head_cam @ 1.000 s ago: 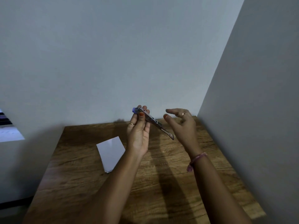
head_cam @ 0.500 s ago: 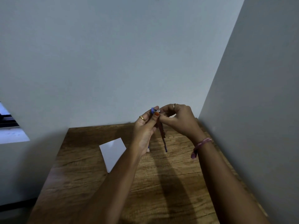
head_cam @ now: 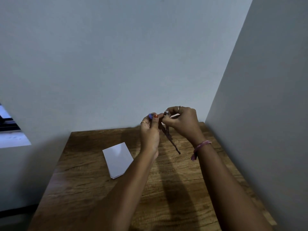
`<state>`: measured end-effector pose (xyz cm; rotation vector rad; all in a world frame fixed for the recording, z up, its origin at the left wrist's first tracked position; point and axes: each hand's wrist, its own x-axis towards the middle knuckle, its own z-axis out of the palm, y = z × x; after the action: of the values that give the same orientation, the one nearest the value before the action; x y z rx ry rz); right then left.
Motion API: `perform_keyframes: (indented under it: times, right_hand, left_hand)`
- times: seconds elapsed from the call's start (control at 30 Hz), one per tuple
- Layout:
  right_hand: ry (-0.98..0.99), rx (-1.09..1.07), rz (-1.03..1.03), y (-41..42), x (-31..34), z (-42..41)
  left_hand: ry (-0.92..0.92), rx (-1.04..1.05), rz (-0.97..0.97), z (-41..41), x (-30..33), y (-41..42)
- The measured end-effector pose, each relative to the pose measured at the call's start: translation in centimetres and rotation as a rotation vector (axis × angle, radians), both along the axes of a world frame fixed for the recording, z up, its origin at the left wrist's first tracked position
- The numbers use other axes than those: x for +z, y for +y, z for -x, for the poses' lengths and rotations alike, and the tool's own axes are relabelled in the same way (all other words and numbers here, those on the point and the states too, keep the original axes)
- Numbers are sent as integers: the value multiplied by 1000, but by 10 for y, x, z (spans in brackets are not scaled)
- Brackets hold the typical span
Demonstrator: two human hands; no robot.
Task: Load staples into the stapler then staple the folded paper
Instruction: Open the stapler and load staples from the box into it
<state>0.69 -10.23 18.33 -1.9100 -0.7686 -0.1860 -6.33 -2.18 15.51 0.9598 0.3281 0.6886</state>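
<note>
Purple-tipped stapler (head_cam: 168,135) held above wooden table (head_cam: 166,189), swung open; left hand (head_cam: 150,132) grasps top end, right hand (head_cam: 181,122) pinches there. Folded paper (head_cam: 118,160) flat on table, left of hands.

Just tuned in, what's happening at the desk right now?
A person holds a small stapler up over the wooden table with both hands. The left hand grips its purple end, while the right hand pinches at the top, apparently working on the staple loading. The folded paper lies flat on the table, untouched and not yet stapled.
</note>
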Motion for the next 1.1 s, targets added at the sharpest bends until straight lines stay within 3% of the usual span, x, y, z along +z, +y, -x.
perform_keyframes:
  times: [0.1,0.27,0.4,0.5,0.57,0.63,0.9,1.1]
  right_hand:
    - [143,-39,-105,-3,-4,-5]
    - [619,112,-604,-18,-8,-13]
    - [808,185,-671,-29,-12,-21]
    - [818,248,-618,-35,-17,-23]
    - [826,262,-595,-40,-19,-24]
    - [842,266,-581,-43,-20,-25]
    - [848,344,-507,-44,-25,-17]
    - [519,203,-369,-50,-28,-17]
  left_hand:
    - [-66,2,117,1,-2,1]
    - [-203,-64,392,19,-13,5]
    - [-68,-181,469,25,-32,-1]
    - [102,-463,552,28,-40,-1]
    - [103,-685,600,33,-40,1]
    - [75,-780,619,33,-40,1]
    - [123,-708,634,17,-38,-14]
    - [136,-607,683,18,-42,-14]
